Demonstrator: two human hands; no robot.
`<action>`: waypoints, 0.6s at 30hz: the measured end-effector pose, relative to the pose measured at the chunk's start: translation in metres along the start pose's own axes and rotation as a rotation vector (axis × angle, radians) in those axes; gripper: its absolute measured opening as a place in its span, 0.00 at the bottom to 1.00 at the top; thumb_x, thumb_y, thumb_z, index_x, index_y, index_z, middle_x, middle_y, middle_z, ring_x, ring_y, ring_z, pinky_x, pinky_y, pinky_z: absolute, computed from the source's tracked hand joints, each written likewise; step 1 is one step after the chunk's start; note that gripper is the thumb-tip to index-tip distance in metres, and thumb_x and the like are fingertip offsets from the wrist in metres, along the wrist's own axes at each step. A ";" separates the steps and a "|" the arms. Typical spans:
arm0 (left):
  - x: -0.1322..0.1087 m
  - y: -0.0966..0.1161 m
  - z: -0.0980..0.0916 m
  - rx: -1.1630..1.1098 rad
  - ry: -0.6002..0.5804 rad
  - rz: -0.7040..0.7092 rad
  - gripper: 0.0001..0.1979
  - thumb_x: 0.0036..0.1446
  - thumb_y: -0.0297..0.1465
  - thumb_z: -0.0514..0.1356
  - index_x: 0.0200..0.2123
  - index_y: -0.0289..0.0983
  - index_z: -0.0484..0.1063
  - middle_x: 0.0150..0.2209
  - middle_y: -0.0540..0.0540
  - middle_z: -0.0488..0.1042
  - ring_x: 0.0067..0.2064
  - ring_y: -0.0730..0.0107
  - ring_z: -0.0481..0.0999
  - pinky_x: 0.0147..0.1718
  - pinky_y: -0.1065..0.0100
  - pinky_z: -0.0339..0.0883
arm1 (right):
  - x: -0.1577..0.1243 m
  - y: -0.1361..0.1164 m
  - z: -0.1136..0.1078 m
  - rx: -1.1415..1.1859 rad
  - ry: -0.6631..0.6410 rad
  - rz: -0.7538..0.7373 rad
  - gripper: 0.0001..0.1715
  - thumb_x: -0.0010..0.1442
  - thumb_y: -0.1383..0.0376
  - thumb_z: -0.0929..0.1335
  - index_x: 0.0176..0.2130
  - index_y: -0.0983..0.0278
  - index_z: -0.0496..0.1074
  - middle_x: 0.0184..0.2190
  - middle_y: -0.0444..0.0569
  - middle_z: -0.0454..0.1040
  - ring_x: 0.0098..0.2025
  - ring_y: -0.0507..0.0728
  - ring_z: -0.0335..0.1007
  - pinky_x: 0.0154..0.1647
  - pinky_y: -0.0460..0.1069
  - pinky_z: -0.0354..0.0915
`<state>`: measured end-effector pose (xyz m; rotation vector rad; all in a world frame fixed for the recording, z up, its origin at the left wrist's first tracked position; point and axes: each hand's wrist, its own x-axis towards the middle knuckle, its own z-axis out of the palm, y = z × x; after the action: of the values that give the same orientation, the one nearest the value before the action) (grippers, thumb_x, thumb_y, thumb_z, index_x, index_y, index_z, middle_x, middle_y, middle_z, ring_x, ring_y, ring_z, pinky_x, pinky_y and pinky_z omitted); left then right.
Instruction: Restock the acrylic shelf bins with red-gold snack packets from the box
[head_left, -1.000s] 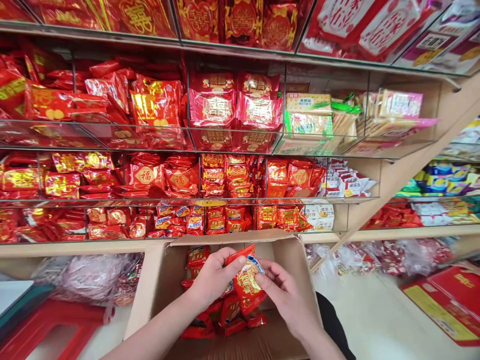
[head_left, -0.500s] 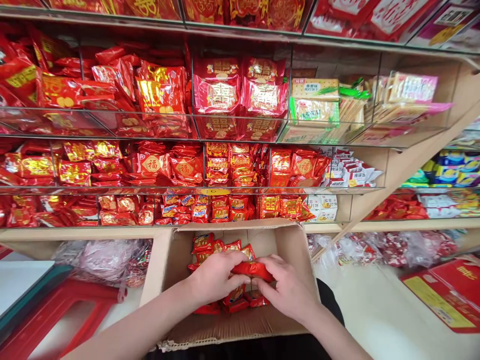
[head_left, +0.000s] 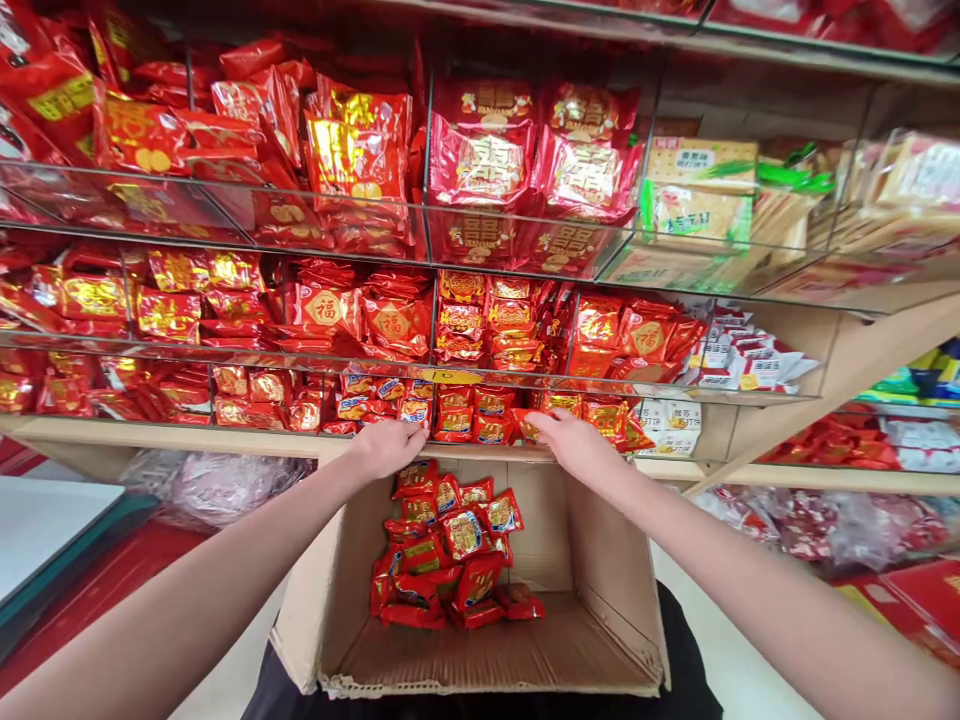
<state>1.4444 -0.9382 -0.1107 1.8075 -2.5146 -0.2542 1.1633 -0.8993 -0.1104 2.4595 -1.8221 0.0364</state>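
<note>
My right hand (head_left: 576, 442) reaches to the lowest shelf row and pinches a small red-wrapped snack packet (head_left: 527, 424) in front of a bin of similar red and gold packets (head_left: 493, 402). My left hand (head_left: 386, 447) is closed at the shelf's front edge, close to the box's far rim and below blue-and-red packets (head_left: 386, 388). Whatever its fingers may hold is hidden. Beneath both hands stands an open cardboard box (head_left: 517, 665), with a loose heap of red snack packets (head_left: 463, 533) toward its left side.
Clear dividers and front strips split the shelves into bins. A yellow oval tag (head_left: 451, 376) sits on one strip. Pink packets (head_left: 480, 160) and cracker packs (head_left: 701, 190) fill bins above. Plastic-bagged goods (head_left: 225, 488) lie below left; a red carton (head_left: 919, 600) is at right.
Both hands have risen from inside the box to the lowest shelf row and moved apart. The red item they held together over the heap has left that spot. The view has shifted closer.
</note>
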 end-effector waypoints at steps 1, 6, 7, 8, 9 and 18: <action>0.000 -0.001 0.003 0.008 -0.002 -0.015 0.23 0.54 0.45 0.42 0.32 0.38 0.71 0.34 0.46 0.75 0.36 0.65 0.71 0.35 0.67 0.61 | 0.010 -0.002 0.002 -0.028 -0.030 0.018 0.21 0.59 0.67 0.55 0.51 0.55 0.56 0.38 0.50 0.67 0.33 0.54 0.68 0.31 0.46 0.61; -0.002 -0.005 0.014 0.044 0.012 -0.044 0.23 0.55 0.43 0.39 0.31 0.40 0.71 0.32 0.45 0.74 0.35 0.63 0.72 0.33 0.65 0.60 | 0.048 -0.016 0.017 -0.110 -0.084 0.084 0.17 0.55 0.74 0.57 0.45 0.65 0.60 0.30 0.53 0.69 0.33 0.56 0.69 0.31 0.48 0.62; -0.002 -0.005 0.015 0.046 0.017 -0.043 0.23 0.55 0.42 0.39 0.32 0.40 0.71 0.33 0.45 0.74 0.35 0.63 0.72 0.33 0.65 0.60 | 0.055 -0.018 0.020 -0.121 -0.090 0.100 0.16 0.54 0.75 0.57 0.44 0.66 0.61 0.30 0.54 0.70 0.33 0.57 0.69 0.31 0.48 0.62; -0.002 -0.005 0.015 0.046 0.021 -0.042 0.23 0.55 0.42 0.39 0.32 0.40 0.71 0.33 0.45 0.74 0.35 0.63 0.72 0.33 0.65 0.60 | 0.062 -0.019 0.024 -0.130 -0.094 0.117 0.16 0.55 0.75 0.57 0.43 0.67 0.61 0.30 0.55 0.70 0.34 0.57 0.69 0.32 0.49 0.63; -0.002 -0.005 0.015 0.045 0.024 -0.041 0.22 0.55 0.42 0.39 0.32 0.40 0.71 0.33 0.45 0.74 0.35 0.63 0.72 0.33 0.65 0.60 | 0.069 -0.020 0.027 -0.138 -0.095 0.135 0.16 0.55 0.76 0.56 0.44 0.68 0.61 0.31 0.57 0.70 0.34 0.58 0.70 0.32 0.50 0.63; -0.003 -0.008 0.018 0.049 0.057 -0.042 0.21 0.55 0.40 0.40 0.29 0.39 0.71 0.30 0.44 0.75 0.33 0.64 0.73 0.31 0.67 0.60 | 0.121 -0.014 0.063 -0.104 -0.145 0.289 0.21 0.56 0.75 0.54 0.47 0.73 0.64 0.37 0.67 0.71 0.38 0.66 0.70 0.35 0.58 0.64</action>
<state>1.4505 -0.9358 -0.1295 1.8592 -2.4685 -0.1410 1.2101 -1.0161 -0.1660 2.1639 -2.1650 -0.2183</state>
